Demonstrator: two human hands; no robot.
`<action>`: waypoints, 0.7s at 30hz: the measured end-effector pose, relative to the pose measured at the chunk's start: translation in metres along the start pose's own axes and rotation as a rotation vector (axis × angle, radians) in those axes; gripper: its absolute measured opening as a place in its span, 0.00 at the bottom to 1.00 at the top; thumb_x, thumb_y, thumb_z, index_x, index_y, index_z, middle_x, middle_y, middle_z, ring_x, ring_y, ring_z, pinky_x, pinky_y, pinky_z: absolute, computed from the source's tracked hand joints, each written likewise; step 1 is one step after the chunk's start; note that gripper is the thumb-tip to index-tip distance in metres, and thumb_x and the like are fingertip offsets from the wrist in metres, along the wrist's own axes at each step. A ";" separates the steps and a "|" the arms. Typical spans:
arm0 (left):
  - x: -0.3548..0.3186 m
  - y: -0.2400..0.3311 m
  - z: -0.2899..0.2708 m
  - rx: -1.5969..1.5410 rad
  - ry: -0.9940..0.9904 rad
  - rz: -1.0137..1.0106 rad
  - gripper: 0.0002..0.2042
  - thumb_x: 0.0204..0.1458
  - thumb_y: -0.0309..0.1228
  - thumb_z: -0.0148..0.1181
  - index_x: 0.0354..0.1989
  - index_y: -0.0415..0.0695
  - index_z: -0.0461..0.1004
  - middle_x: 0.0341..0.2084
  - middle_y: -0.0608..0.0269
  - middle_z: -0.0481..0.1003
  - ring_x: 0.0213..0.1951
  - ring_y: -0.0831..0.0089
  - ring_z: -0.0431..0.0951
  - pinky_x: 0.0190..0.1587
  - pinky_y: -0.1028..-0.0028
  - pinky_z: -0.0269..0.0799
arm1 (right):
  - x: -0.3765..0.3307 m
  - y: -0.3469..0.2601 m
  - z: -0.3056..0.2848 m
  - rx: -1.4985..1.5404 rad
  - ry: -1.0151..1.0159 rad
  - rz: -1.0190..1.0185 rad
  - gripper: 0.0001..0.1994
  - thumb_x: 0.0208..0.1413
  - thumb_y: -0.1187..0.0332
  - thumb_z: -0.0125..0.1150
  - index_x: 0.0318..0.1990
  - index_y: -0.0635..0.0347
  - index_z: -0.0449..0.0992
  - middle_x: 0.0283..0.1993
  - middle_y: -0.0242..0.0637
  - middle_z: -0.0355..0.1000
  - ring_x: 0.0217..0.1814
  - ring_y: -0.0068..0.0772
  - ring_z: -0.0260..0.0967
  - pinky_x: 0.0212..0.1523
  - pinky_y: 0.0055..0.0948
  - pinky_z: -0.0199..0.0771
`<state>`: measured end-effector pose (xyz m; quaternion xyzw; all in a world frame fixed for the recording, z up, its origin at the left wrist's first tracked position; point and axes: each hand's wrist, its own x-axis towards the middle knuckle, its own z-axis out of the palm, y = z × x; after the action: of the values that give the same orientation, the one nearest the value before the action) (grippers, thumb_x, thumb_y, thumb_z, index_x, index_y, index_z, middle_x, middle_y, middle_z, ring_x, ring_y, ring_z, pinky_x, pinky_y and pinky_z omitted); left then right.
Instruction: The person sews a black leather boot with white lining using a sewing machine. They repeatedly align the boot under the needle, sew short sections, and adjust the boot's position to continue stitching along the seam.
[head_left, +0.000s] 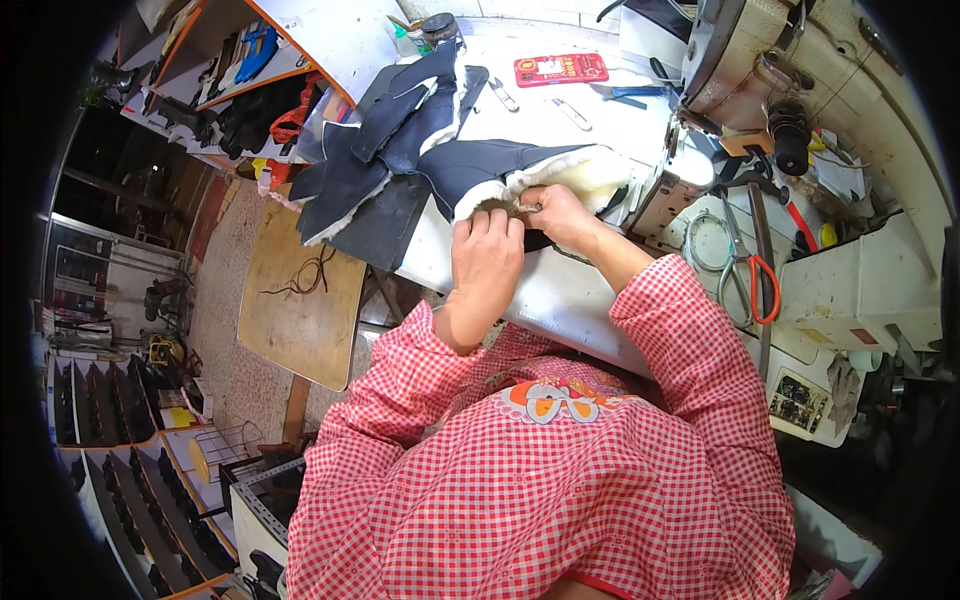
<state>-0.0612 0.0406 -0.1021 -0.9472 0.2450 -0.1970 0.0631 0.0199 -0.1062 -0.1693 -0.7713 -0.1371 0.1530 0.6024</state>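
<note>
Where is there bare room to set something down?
Wooden board: below the dark cord. White tabletop: a small patch between the blue tool and the fleece-lined piece. Crowded: tabletop's left, under overlapping dark pieces.

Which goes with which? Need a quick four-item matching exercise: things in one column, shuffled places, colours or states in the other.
Things:
1. Fleece-lined piece
2. Scissors
3. Cord
4. Phone

Descriptions:
A. Lying on the wooden board
B. Red, beyond the hands
C. Held by left hand and right hand
D. Orange-red handle loop

Pairs: 1-C, 2-D, 3-A, 4-B
</note>
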 end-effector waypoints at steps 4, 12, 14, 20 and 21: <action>-0.007 -0.004 0.008 0.033 -0.055 0.117 0.06 0.42 0.30 0.55 0.28 0.45 0.75 0.30 0.62 0.72 0.40 0.67 0.72 0.46 0.69 0.64 | -0.002 -0.001 0.000 0.012 -0.048 0.006 0.11 0.49 0.76 0.63 0.41 0.67 0.79 0.35 0.30 0.76 0.38 0.18 0.68 0.42 0.21 0.69; -0.019 -0.001 0.017 -0.379 -0.238 0.054 0.05 0.44 0.25 0.56 0.30 0.39 0.75 0.33 0.54 0.72 0.41 0.57 0.73 0.44 0.63 0.71 | -0.005 -0.003 0.019 -0.204 0.165 0.034 0.13 0.48 0.62 0.65 0.41 0.56 0.81 0.38 0.43 0.78 0.42 0.42 0.74 0.46 0.34 0.72; -0.019 0.006 0.009 -0.774 -0.166 -0.193 0.04 0.45 0.23 0.57 0.30 0.39 0.74 0.34 0.53 0.72 0.41 0.54 0.73 0.44 0.62 0.71 | -0.018 -0.004 0.023 -0.273 0.253 -0.057 0.14 0.47 0.60 0.64 0.40 0.53 0.81 0.41 0.47 0.77 0.46 0.51 0.73 0.49 0.41 0.72; -0.016 0.000 -0.048 -0.511 0.361 0.078 0.10 0.41 0.21 0.63 0.35 0.41 0.76 0.45 0.53 0.73 0.46 0.53 0.73 0.48 0.61 0.70 | -0.047 -0.015 0.025 -0.663 0.556 -0.498 0.06 0.39 0.71 0.61 0.28 0.49 0.80 0.38 0.32 0.68 0.46 0.39 0.64 0.46 0.40 0.61; -0.009 -0.011 -0.054 -0.428 0.343 0.099 0.18 0.39 0.24 0.66 0.42 0.41 0.74 0.47 0.52 0.72 0.49 0.53 0.72 0.52 0.61 0.68 | -0.052 -0.017 0.027 -0.703 0.594 -0.531 0.02 0.41 0.71 0.62 0.23 0.53 0.75 0.34 0.31 0.66 0.41 0.37 0.64 0.40 0.38 0.63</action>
<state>-0.0852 0.0532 -0.0528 -0.8787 0.3340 -0.2952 -0.1712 -0.0387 -0.0984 -0.1558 -0.8754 -0.1943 -0.2851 0.3386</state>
